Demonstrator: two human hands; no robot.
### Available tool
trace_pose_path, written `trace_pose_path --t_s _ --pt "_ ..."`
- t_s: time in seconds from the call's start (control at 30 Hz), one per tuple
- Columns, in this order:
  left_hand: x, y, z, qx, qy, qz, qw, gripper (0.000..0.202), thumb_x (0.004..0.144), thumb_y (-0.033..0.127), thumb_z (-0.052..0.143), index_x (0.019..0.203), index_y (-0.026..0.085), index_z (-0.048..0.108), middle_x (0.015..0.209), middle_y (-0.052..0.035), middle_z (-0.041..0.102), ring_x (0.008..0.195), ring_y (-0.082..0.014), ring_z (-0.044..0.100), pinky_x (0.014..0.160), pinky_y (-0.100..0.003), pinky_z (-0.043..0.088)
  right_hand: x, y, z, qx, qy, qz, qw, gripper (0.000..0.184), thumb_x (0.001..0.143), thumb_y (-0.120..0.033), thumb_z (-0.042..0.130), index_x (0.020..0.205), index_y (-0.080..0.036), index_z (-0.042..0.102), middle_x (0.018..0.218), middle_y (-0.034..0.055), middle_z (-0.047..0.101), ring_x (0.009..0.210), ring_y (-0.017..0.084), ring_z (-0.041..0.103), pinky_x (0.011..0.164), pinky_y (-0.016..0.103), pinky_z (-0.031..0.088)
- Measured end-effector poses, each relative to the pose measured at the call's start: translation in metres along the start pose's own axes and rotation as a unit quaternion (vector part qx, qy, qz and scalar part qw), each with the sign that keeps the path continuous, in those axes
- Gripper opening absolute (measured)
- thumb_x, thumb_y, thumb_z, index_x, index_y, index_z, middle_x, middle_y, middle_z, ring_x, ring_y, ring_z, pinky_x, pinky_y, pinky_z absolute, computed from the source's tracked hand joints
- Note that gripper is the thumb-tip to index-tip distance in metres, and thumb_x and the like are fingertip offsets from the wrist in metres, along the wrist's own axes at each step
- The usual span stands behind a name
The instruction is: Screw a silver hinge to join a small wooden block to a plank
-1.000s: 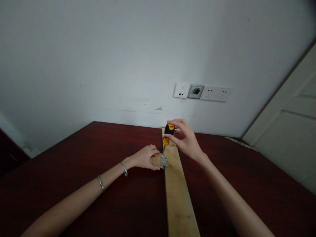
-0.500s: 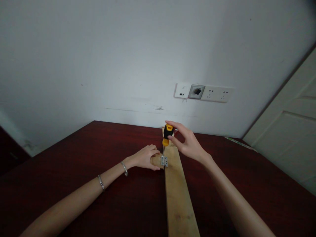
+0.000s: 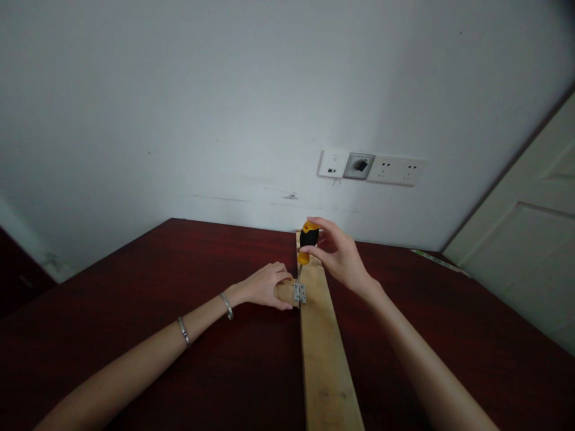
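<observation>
My right hand (image 3: 340, 251) grips the handle of a yellow and black screwdriver (image 3: 309, 238), thumb and fingers around it. The screwdriver leans slightly, and its shaft runs down to a small silver hinge (image 3: 299, 293). One leaf of the hinge lies on a short wooden block (image 3: 284, 292), the other on a long wooden board (image 3: 330, 341). My left hand (image 3: 265, 286) is closed around the block from the left, holding it against the board's side. The screwdriver's tip meets the block-side leaf; any screw beneath it is too small to make out.
The board lies lengthwise on a dark red table (image 3: 215, 377). Behind it rises a white wall with sockets and switches (image 3: 395, 170). A flat printed strip (image 3: 440, 262) lies at the table's back right, near a pale door (image 3: 530, 239).
The screwdriver's handle has turned and tilted a little to the right, with my right hand's fingers shifted on it. My left hand keeps its hold on the block.
</observation>
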State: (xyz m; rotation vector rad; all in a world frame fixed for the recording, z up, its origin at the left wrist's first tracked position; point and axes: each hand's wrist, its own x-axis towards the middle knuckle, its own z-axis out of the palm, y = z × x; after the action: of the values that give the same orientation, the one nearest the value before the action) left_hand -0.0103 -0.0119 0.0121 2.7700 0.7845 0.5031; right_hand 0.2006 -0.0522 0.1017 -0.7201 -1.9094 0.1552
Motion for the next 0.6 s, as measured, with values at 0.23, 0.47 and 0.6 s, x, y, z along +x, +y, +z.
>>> trace_pose_path --t_s 0.23,0.47,0.6 --pt "0.0 -0.002 0.002 0.011 0.001 0.003 1.0 0.057 0.063 0.054 0.076 0.103 0.015 0.064 0.099 -0.0091 0.057 0.09 -0.0237 0.052 0.081 -0.037 0.045 0.0 -0.009 -0.005 -0.011 -0.047 -0.016 0.999 0.043 0.085 -0.026 0.062 0.126 -0.027 0.053 0.117 0.0059 0.063 0.089 0.019 0.061 0.074 0.035 0.057" --pt "-0.001 -0.003 0.004 0.024 0.005 0.008 1.0 0.059 0.063 0.056 0.075 0.105 0.016 0.063 0.098 -0.0084 0.057 0.089 -0.0233 0.052 0.08 -0.035 0.044 0.001 -0.005 -0.008 -0.023 -0.049 -0.032 0.998 0.047 0.087 -0.022 0.059 0.132 -0.028 0.049 0.12 0.0071 0.061 0.091 0.019 0.06 0.078 0.038 0.058" --pt "0.0 -0.003 0.002 0.028 0.001 0.008 1.0 0.061 0.062 0.056 0.076 0.106 0.016 0.063 0.099 -0.0082 0.057 0.09 -0.0233 0.052 0.082 -0.035 0.043 0.001 0.0 -0.009 -0.019 -0.032 -0.025 0.999 0.05 0.084 -0.027 0.065 0.131 -0.029 0.049 0.121 0.0074 0.061 0.093 0.021 0.061 0.079 0.039 0.058"
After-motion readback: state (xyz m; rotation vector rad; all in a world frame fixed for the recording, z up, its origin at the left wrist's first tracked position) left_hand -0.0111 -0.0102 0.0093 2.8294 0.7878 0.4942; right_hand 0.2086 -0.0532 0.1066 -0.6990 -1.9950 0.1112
